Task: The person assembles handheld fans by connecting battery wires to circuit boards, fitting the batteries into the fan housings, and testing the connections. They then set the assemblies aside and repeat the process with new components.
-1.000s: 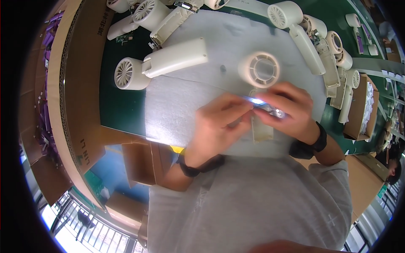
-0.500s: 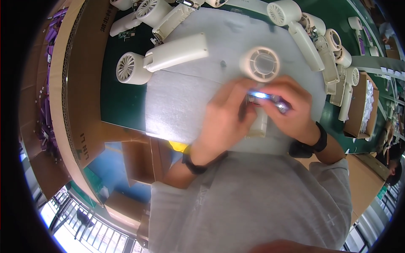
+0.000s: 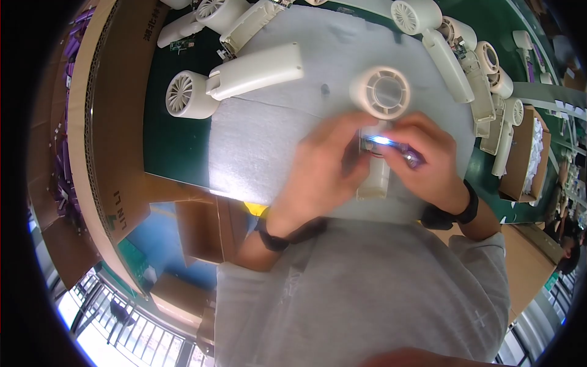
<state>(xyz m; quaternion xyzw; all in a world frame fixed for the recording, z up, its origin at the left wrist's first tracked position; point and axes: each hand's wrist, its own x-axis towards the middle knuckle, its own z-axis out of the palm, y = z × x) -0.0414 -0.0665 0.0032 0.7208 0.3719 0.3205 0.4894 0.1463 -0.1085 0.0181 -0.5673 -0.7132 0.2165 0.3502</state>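
Head view: both hands over the right half of the pale mat (image 3: 263, 147), toward its near edge. Right hand (image 3: 428, 153): grip clamped, thumb and fingers pinching a small purple piece (image 3: 413, 159); glowing board (image 3: 381, 140) sits at the fingertips, between the hands, glare blurs detail. Left hand (image 3: 327, 162): fingers curled at the board's left side, can't tell if clamped on it or only touching. White handle (image 3: 372, 183) lies on the mat under the hands, partly hidden; round fan head (image 3: 386, 93) just beyond them, also on the mat. White handheld fan (image 3: 260, 70) lies across the mat's left edge, its head on the green table (image 3: 174, 156). More white fans (image 3: 447, 67) along the mat's right edge; cardboard box (image 3: 517, 156) of white packets farther right of it.
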